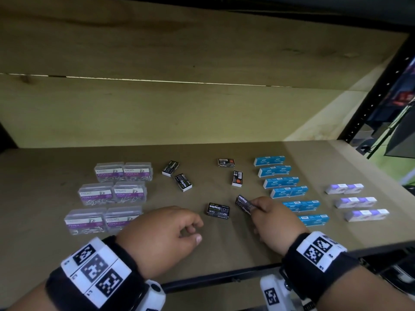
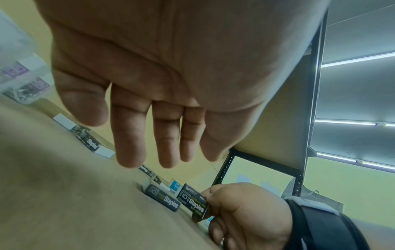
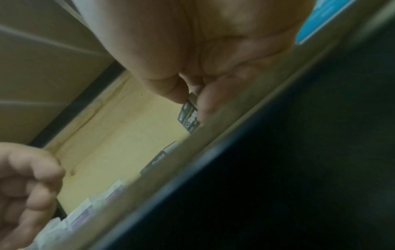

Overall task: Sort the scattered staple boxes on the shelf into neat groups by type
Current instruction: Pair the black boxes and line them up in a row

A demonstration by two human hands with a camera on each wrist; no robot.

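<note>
On the shelf (image 1: 224,243), the paper clip boxes (image 1: 112,194) lie in paired rows at the left of the frame. Right of them, near centre, two staple boxes (image 1: 177,176) lie close together; two more (image 1: 232,171) lie further right. Below these, one staple box (image 1: 218,211) lies flat, with the held staple box (image 1: 243,204) just right of it. A column of paired boxes (image 1: 289,189) runs down the right, with another, shorter column (image 1: 354,202) at far right.

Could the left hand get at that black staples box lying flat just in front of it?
Probably yes. The left hand hovers holding nothing, and bare shelf separates it from the black staples box. The right hand, pinching another box, stays to the side.
</note>
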